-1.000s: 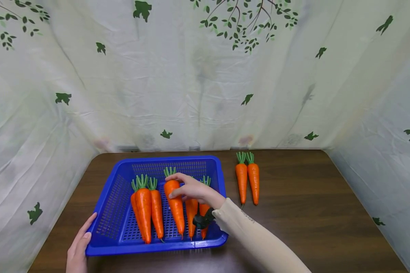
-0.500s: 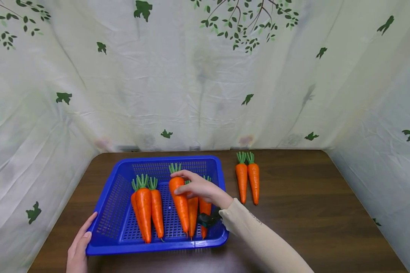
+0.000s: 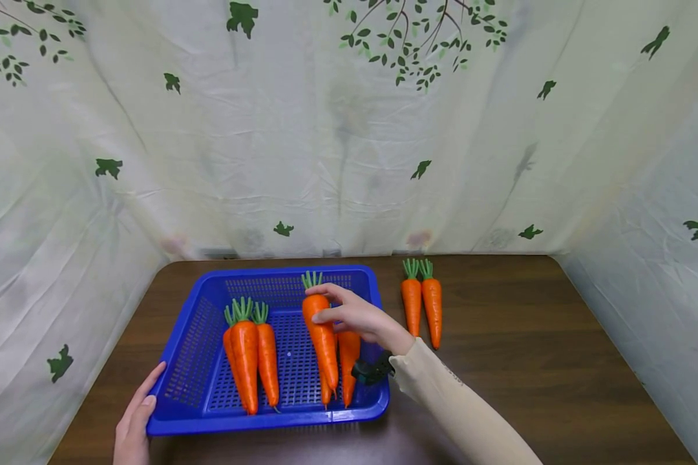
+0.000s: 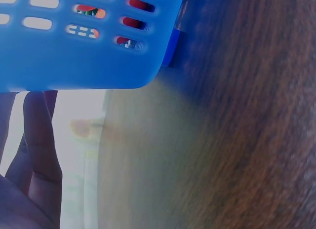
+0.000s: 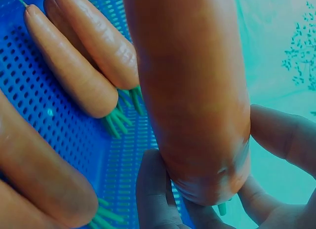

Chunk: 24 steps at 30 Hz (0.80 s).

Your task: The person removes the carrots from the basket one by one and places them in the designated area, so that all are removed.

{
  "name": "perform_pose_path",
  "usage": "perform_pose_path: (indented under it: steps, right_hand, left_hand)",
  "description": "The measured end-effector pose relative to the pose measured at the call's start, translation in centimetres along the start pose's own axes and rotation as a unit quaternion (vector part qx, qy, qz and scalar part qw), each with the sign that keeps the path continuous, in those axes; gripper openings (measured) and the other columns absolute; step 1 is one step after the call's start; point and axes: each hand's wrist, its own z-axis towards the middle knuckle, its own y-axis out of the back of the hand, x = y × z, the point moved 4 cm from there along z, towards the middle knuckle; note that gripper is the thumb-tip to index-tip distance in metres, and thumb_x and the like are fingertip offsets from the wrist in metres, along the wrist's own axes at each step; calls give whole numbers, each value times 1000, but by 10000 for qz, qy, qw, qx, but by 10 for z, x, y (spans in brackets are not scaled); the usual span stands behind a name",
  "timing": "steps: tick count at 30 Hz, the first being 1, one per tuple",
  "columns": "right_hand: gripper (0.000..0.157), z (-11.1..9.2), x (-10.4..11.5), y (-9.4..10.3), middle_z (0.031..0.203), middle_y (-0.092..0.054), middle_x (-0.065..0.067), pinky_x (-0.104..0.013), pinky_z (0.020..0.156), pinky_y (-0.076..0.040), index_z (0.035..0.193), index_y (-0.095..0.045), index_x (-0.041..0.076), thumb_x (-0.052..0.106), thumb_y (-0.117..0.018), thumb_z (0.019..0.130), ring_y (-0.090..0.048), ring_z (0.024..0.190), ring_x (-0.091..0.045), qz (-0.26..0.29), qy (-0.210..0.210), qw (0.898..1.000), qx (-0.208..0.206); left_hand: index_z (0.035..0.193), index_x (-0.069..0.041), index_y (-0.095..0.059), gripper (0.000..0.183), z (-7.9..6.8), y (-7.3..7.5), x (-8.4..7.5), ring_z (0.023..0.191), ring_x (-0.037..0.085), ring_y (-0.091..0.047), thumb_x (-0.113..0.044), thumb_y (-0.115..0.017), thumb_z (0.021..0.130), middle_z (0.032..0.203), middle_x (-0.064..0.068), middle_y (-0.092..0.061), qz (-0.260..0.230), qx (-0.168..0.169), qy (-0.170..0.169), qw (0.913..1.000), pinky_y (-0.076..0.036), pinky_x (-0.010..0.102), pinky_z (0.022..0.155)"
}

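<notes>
My right hand pinches a large orange carrot near its green-stemmed top, over the right part of the blue basket. In the right wrist view the thumb and fingers lie around the thick end of this held carrot. Below it, a second carrot shows only at its lower end, and one more carrot is partly hidden by my hand. Three carrots lie together in the basket's left half. My left hand touches the basket's left rim near the front corner, its fingers fairly straight.
Two carrots lie side by side on the brown wooden table, right of the basket. A pale curtain with leaf prints hangs behind the table and along both sides.
My right hand has moved to the right with the held carrot, from the basket's middle to above the carrots on its right. My left hand stays at the rim.
</notes>
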Motion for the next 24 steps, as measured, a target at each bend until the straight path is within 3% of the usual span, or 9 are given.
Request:
perform_pose_path:
  steps: [8,18,24]
  right_hand:
    - [54,-7,-4,12,136,-43,-14,-38,80,-50,140,-45,6,6,-62,89,-59,95,-23,61,93,9999,-48]
    - [55,-18,-1,27,141,-38,-16,-44,89,-45,141,-41,4,8,-60,90,-53,109,-27,114,245,9996,-86]
    - [55,-23,-1,37,142,-38,-15,-42,87,-47,143,-39,5,7,-59,91,-54,107,-27,149,270,9994,-148]
  left_hand:
    - [151,-22,-32,48,1,-1,4,106,-2,-42,-35,-31,104,136,-16,-37,116,-33,237,9996,-38,12,75]
    - [151,-23,-32,48,1,-1,3,104,-3,-43,-35,-30,104,136,-16,-38,149,-35,254,9996,-40,13,74]
    - [150,-22,-33,48,1,0,2,103,-5,-45,-35,-31,104,131,-20,-40,85,-27,164,9998,-40,14,74]
